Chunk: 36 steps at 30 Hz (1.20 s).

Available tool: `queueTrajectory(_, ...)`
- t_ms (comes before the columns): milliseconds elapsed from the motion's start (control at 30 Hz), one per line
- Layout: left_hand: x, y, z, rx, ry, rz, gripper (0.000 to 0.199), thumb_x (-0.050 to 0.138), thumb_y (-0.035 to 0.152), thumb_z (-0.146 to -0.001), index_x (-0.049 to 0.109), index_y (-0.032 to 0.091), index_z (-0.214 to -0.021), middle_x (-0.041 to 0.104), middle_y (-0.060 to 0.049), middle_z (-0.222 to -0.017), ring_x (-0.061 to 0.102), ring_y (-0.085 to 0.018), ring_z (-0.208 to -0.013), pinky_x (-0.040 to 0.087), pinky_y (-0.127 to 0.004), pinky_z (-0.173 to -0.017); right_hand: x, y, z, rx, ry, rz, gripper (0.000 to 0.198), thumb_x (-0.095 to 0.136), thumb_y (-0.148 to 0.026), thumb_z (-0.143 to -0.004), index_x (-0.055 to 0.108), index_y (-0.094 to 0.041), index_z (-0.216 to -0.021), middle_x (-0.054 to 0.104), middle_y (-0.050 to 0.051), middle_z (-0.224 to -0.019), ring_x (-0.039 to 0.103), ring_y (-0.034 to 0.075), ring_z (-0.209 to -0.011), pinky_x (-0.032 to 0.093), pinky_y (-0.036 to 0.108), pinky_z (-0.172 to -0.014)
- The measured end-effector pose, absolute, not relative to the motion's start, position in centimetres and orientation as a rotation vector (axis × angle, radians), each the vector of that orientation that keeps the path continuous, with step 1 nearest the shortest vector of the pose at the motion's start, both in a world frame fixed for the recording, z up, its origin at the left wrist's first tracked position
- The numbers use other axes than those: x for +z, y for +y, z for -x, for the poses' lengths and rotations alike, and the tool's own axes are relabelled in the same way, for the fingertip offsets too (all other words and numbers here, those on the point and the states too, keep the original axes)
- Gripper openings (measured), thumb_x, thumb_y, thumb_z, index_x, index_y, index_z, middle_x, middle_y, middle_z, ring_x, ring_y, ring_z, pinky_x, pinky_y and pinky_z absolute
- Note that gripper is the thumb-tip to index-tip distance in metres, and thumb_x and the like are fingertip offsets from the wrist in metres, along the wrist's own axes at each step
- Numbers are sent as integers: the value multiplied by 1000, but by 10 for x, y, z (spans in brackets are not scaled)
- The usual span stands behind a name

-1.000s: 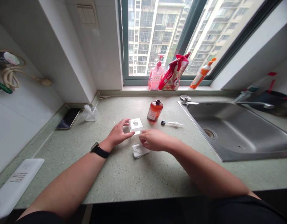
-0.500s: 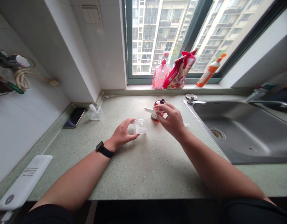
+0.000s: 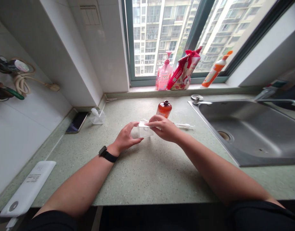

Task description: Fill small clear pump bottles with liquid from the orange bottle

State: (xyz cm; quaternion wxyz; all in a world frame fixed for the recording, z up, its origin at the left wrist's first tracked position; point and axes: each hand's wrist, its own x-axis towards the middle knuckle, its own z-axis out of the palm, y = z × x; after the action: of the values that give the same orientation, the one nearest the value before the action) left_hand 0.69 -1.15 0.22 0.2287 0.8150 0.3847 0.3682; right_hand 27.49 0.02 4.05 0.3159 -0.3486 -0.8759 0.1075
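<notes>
My left hand curls its thumb and fingers around the side of a small clear plastic box on the counter. Over the top of that box is my right hand, pinching a thin flat white piece; its exact kind does not show. Just behind the right hand stands an amber bottle with an open dark neck, its lower part hidden by the hand. A slim white-and-clear piece, perhaps a pump, lies to the right.
A clear container with a white nozzle and a phone are at the left. Nearer me lies a white power bank. The steel sink takes up the right. Pink pump bottle, red pouch and orange bottle line the sill.
My right hand has moved down and left from in front of the amber bottle, bringing the white piece over the clear box. The left hand stays in place around the box.
</notes>
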Motion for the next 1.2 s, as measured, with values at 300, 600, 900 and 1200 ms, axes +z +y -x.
queueTrajectory(300,3,-13,-7,1051,1004,-2261,62,88,38,-86,61,24,-140,71,-11,-140,69,-32,-131,53,-51,-117,49,-8,-270,165,-2396,889,33,58,-22,-106,83,-34,-123,77,7,-106,65,22,-98,47,42,-94)
queueTrajectory(600,7,-16,-9,1037,1047,-2275,62,90,38,-85,63,25,-139,72,-11,-138,69,-33,-131,53,-52,-117,55,-15,-265,89,-2425,996,28,59,-28,-107,86,-31,-114,72,6,-89,61,22,-89,40,39,-89)
queueTrajectory(900,7,-16,-9,1051,1100,-2290,64,94,49,-81,63,24,-130,73,-10,-127,71,-32,-119,55,-49,-108,55,-13,-266,206,-2402,1077,31,59,-24,-106,85,-27,-121,74,6,-91,65,21,-86,45,35,-81)
queueTrajectory(1200,3,-17,-12,1047,1262,-2408,65,95,61,-76,62,25,-119,72,-7,-115,70,-32,-111,52,-50,-107,59,-25,-256,134,-2397,1233,31,60,-18,-102,85,-27,-120,78,6,-92,69,22,-84,49,34,-76)
